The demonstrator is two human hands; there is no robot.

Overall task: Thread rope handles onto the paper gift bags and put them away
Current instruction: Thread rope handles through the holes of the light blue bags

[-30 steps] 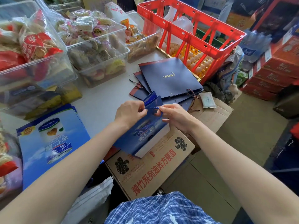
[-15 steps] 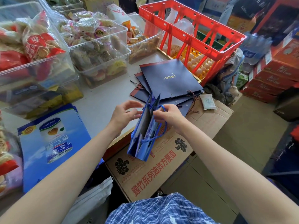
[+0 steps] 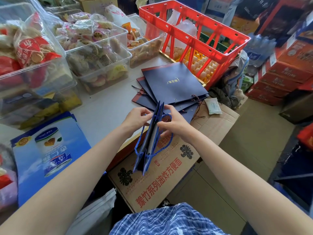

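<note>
Folded blue gift bag (image 3: 149, 143), held edge-on above a cardboard box (image 3: 169, 170) at the counter's (image 3: 105, 112) near edge. Left hand (image 3: 137, 119) pinches the bag's top left side; right hand (image 3: 172, 123) pinches its right side at the blue rope handle (image 3: 166, 146). Farther back, flat navy bags (image 3: 172, 83) lie beside a red crate (image 3: 194, 33).

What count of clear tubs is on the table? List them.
3: left tub, middle tub, and a far tub by the red crate. More may be hidden.

Grey table (image 3: 105, 112) before stacked red cartons (image 3: 277, 77).
</note>
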